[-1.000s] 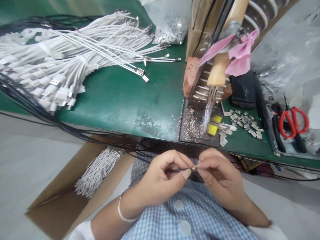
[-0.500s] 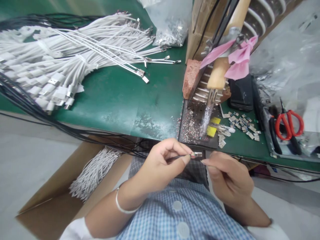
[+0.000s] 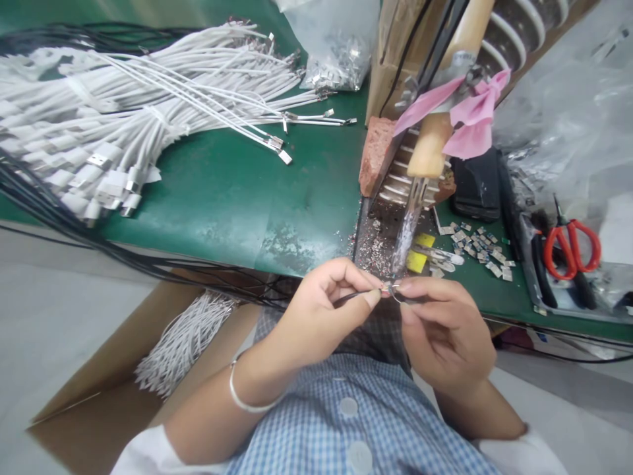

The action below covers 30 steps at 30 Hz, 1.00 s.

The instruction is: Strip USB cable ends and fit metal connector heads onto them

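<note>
In the head view, my left hand [image 3: 324,313] pinches a thin black cable [image 3: 350,296] between thumb and forefinger, close to the cable's end. A small metal USB connector [image 3: 390,289] sits at that end, with a bit of red beside it. My right hand [image 3: 448,333] has its thumb and forefinger closed on the connector from the other side, hiding most of it. Both hands are just off the front edge of the green table [image 3: 232,204], above the lap.
A soldering iron [image 3: 426,155] with a wooden handle points down over a speckled dark tray [image 3: 368,244]. Nearby are a yellow sponge [image 3: 419,256], small connector pieces [image 3: 479,244] and red-handled pliers [image 3: 562,254]. White cables [image 3: 163,112] lie left; a cardboard box [image 3: 93,369] stands below.
My right hand has moved left and slightly up, and its fingertips have come onto the connector. My left hand still grips the black cable, with the connector slightly higher.
</note>
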Each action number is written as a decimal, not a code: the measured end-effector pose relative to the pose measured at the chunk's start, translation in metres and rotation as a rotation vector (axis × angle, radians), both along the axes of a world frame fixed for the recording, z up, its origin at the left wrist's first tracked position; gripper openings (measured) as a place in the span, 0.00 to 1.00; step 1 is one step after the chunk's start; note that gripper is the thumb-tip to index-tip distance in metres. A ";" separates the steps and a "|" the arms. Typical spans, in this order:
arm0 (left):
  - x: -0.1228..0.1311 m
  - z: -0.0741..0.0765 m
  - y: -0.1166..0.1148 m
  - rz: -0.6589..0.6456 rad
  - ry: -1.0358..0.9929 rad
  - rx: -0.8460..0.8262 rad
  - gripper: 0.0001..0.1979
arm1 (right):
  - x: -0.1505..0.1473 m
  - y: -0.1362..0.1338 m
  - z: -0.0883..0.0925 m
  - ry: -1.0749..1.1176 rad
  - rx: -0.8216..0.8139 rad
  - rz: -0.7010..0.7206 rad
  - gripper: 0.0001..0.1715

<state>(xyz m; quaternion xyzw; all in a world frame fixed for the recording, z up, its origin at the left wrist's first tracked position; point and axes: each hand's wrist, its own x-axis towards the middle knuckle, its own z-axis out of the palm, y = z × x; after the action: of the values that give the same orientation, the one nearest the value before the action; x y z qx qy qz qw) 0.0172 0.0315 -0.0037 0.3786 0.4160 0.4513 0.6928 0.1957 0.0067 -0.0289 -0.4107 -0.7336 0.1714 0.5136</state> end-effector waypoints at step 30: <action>0.002 0.001 0.002 0.018 -0.009 0.063 0.08 | -0.005 0.004 0.007 0.027 -0.010 -0.067 0.15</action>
<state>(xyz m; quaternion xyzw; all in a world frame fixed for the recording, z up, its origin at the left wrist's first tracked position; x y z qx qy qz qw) 0.0197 0.0340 -0.0029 0.3945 0.4019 0.4722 0.6781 0.1908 0.0110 -0.0224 -0.4352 -0.7115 0.1633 0.5269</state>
